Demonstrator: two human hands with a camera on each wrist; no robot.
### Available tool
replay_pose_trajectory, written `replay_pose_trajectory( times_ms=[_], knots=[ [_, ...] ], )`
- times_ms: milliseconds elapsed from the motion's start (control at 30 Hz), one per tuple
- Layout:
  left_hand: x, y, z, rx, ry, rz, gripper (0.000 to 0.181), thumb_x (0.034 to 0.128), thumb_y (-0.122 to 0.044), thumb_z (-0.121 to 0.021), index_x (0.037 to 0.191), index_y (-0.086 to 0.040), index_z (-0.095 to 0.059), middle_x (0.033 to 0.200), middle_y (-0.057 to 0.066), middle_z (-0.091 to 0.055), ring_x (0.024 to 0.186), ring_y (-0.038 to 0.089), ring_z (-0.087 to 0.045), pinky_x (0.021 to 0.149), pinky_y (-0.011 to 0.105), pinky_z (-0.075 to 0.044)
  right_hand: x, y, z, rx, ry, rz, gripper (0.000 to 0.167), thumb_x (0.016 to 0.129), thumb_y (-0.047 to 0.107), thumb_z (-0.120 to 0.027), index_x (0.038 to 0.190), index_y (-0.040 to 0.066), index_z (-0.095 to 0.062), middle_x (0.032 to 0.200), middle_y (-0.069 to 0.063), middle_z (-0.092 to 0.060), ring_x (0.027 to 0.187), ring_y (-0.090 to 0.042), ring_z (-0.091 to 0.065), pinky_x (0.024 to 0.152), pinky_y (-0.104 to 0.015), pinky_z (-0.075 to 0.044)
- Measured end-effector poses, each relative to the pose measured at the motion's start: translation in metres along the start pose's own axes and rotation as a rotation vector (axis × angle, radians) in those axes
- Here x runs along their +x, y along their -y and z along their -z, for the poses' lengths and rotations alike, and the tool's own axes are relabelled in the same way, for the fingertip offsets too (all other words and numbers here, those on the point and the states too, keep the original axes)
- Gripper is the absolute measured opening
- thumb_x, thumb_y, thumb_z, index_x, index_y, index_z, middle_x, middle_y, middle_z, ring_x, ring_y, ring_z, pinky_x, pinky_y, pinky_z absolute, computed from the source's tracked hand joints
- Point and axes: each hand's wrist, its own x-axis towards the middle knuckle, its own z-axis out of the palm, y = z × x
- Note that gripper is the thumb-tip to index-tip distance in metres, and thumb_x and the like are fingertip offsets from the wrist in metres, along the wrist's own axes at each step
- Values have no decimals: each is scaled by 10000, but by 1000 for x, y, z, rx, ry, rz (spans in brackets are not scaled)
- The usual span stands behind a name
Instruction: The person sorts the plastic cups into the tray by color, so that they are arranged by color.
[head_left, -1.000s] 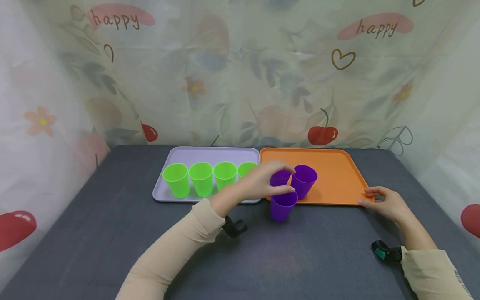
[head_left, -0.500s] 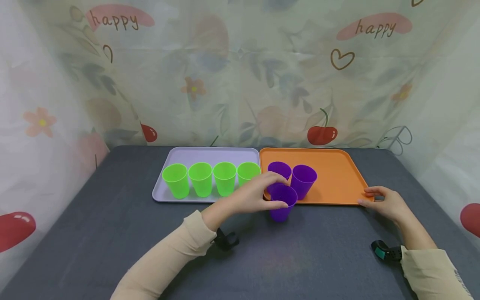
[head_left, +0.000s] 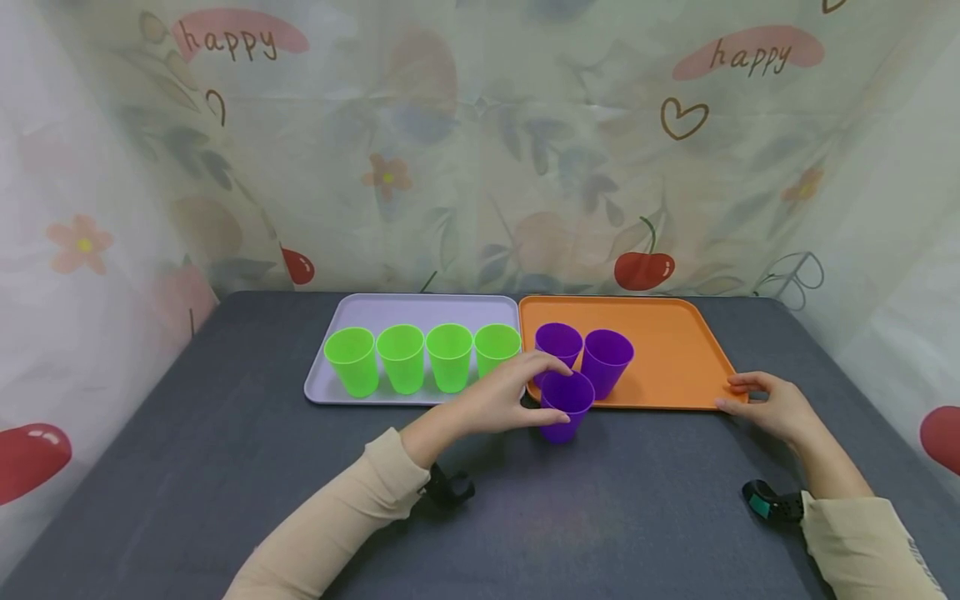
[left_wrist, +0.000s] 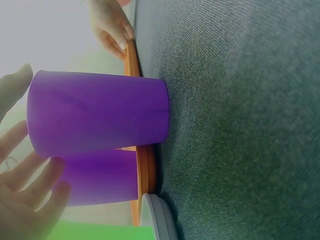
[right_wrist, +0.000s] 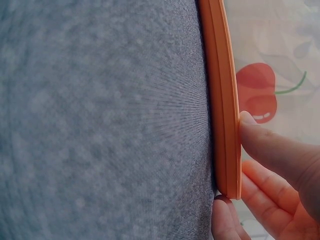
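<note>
Three upright purple cups form a cluster at the orange tray's near-left corner. The front purple cup (head_left: 566, 408) stands on the dark tabletop; the back-left cup (head_left: 557, 335) and back-right cup (head_left: 607, 362) are on the tray. My left hand (head_left: 495, 400) is at the front cup's rim, thumb on the near side and fingers beyond. In the left wrist view, that hand (left_wrist: 25, 195) has spread fingers beside the purple cup (left_wrist: 100, 112), not closed round it. My right hand (head_left: 772, 408) pinches the near-right corner of the orange tray (head_left: 675, 367), thumb on its rim in the right wrist view.
Left of the orange tray, a lilac tray (head_left: 420, 308) touches it and bears a row of several bright green cups (head_left: 402, 362). The dark table (head_left: 600, 517) reaches back to a patterned curtain (head_left: 480, 167). A thin cable (head_left: 798, 279) lies at the right rear.
My left hand has come down and toward me, from above the purple cups to the front one's rim. The cups and my right hand on the tray stay in place.
</note>
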Motion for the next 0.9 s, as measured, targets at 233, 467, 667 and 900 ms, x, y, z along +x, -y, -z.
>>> replay_pose_trajectory(
  times_ms=[233, 467, 667, 900],
  knots=[
    [1, 2, -2, -10, -4, 10, 496, 788, -275, -747, 1213, -109, -553, 1169, 35, -584, 937, 107, -526, 829, 347, -515, 0, 1, 1, 4, 10, -14, 690, 882, 420, -604, 1302, -94, -416, 1301, -351, -432, 1200, -500, -333, 910, -599, -363],
    [2, 5, -3, -12, -6, 22, 490, 793, -271, -741, 1216, -110, -553, 1145, 25, -595, 952, 124, -513, 826, 359, -505, 1, 0, 0, 5, 7, -18, 695, 878, 425, -609, 1299, -94, -419, 1297, -350, -435, 1197, -495, -338, 912, -596, -361],
    [2, 6, -4, -25, -12, 6, 482, 789, -260, -743, 1205, -101, -560, 1123, 31, -598, 930, 110, -505, 815, 369, -507, 1, 1, 0, 6, 1, -18, 691, 878, 421, -609, 1295, -97, -422, 1293, -351, -436, 1189, -495, -343, 907, -595, -364],
    [2, 6, -5, -24, -29, -18, 476, 776, -252, -754, 1188, -107, -565, 1109, 22, -605, 914, 104, -508, 799, 359, -513, 0, 0, 0, 6, -1, -9, 688, 877, 418, -612, 1292, -97, -423, 1281, -351, -447, 1177, -488, -358, 895, -581, -374]
  ],
)
